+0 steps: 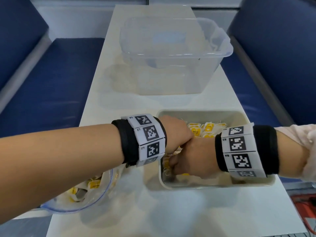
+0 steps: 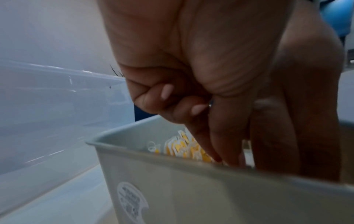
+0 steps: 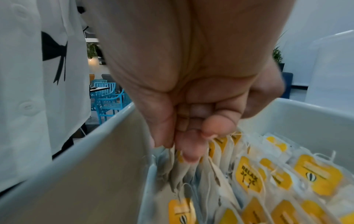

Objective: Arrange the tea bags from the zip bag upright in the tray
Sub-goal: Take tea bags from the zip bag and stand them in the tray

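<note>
Yellow-tagged tea bags (image 1: 207,128) fill the off-white tray (image 1: 201,112) on the near right part of the white table (image 1: 95,103), standing packed in rows with tags up. Both hands are down inside the tray at its left end, touching each other. Right hand (image 1: 193,158) reaches in from the right, fingers curled, thumb and fingers pinching the tops of a few tea bags (image 3: 184,165) right by the tray's near wall (image 3: 99,163); strings and paper edges bunch under the fingertips (image 3: 191,154). Left hand (image 1: 176,132) comes in from the left over the tray rim; in the left wrist view its little and ring fingers (image 2: 159,97) are curled into the palm, the other fingers point straight down into the bags (image 2: 184,145). Can't tell if those straight fingers pinch a bag or just press against the row, tips hidden behind the tray wall (image 2: 210,194). Round sticker (image 2: 132,201) on the tray's outer side. Zip bag (image 1: 82,189) lies on the near left edge of the table under the left forearm, clear with a blue rim, more yellow-tagged bags inside. Clear plastic tub (image 1: 172,53) sits farther back on the table, well apart from the tray. Blue seats (image 1: 51,79) on both sides. Marker wristbands (image 1: 147,137) on both wrists.
</note>
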Motion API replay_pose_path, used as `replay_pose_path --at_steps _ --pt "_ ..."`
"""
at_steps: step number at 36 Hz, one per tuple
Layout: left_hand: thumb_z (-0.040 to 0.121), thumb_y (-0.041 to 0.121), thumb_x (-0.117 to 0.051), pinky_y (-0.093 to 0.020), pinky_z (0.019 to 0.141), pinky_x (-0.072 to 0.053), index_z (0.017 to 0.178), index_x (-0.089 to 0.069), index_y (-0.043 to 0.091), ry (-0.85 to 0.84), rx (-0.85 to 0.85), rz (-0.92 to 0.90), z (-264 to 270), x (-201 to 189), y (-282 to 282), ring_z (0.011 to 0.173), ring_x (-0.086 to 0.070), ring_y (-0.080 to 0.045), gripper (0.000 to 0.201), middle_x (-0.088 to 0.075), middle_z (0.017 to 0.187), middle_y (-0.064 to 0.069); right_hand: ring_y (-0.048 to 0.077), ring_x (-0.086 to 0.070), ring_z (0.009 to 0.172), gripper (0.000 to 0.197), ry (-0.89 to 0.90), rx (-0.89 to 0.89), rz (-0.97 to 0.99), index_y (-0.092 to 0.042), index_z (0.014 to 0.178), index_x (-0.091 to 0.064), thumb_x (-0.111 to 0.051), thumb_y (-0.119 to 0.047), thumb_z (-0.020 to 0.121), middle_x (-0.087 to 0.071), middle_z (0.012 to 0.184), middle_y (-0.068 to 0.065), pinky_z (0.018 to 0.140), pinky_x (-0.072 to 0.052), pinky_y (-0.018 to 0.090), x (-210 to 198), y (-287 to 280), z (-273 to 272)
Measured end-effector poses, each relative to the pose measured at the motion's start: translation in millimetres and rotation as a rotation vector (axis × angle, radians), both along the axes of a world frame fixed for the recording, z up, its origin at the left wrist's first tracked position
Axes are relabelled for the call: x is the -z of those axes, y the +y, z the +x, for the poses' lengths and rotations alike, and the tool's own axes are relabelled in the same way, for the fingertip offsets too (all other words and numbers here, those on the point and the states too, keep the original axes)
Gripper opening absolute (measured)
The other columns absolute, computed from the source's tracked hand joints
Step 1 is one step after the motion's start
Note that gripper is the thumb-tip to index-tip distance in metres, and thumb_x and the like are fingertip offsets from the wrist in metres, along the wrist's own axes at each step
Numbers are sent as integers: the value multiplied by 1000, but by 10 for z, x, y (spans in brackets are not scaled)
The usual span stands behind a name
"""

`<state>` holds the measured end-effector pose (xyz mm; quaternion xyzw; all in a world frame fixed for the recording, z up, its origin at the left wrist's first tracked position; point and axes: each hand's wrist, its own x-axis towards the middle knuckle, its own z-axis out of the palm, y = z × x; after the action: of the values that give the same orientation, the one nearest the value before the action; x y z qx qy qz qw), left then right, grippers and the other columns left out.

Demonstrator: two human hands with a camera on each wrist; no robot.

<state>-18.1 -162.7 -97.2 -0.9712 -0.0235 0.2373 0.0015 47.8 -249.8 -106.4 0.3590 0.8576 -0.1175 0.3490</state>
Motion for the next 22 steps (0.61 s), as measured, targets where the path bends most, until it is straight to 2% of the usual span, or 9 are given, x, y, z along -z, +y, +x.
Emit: replay_pose_path --at_steps 1,2,3,7,10,12,16,19,22 --pt "87 14 -56 -26 53 -30 104 -54 21 -26 -22 -13 -2 -32 13 73 -46 -18 18 -42 72 8 16 -58 107 41 36 -79 38 -37 123 -59 -47 -21 88 -58 115 -15 74 -43 25 -10 25 -7" --pt "87 14 -57 -26 52 -29 105 -53 23 -44 -47 -33 -4 -60 29 73 -46 -17 20 -43 72 10 20 -52 114 44 -4 -75 -26 -33 133 -51 -43 -17 93 -49 132 -10 77 -39 29 -1 8 -3" --pt "87 14 -58 -26 51 -28 106 -53 24 -61 -74 -60 -13 -79 49 74 -47 -16 22 -46 74 12 23 -49 116 45 -57 -41 -67 -29 137 -45 -41 -16 95 -42 138 -7 76 -37 32 -15 -7 8" --pt "89 18 -56 -25 56 -32 105 -54 26 -142 -157 -137 -64 -120 117 76 -49 -12 18 -55 82 14 27 -53 110 40 -53 107 -103 -25 134 -48 -42 -15 95 -40 135 -5 78 -47 34 -12 -61 -54" --pt "89 25 -58 -25 55 -32 104 -54 27 -196 -200 -170 -124 -165 147 76 -48 -11 16 -50 73 14 28 -54 106 42 -47 160 -120 -29 134 -47 -44 -15 95 -39 135 -4 72 -46 33 0 -76 -16" --pt "89 30 -59 -25 61 -37 104 -55 28 -217 -222 -186 -176 -194 168 78 -50 -12 16 -50 72 14 29 -54 104 43 -46 169 -126 -29 135 -46 -44 -15 94 -38 134 -2 69 -47 32 -8 -92 -17" --pt "89 33 -58 -27 71 -43 105 -56 29 -246 -268 -213 -283 -245 208 85 -53 -13 16 -62 92 11 30 -55 103 48 -49 200 -144 -32 136 -44 -48 -12 92 -35 135 -1 74 -53 36 -45 -116 14" --pt "90 36 -57 -26 71 -40 106 -55 30 -292 -304 -224 -385 -289 260 81 -48 -7 17 -65 93 12 31 -52 110 56 -89 216 -182 -35 140 -40 -51 -9 91 -32 140 -2 77 -52 35 -73 -110 6" --pt "90 38 -57 -25 69 -39 102 -54 33 -357 -344 -240 -528 -352 324 75 -47 -1 13 -66 91 15 28 -52 110 53 -75 293 -192 -39 134 -46 -52 -8 91 -31 138 -6 75 -48 32 -122 -113 20"
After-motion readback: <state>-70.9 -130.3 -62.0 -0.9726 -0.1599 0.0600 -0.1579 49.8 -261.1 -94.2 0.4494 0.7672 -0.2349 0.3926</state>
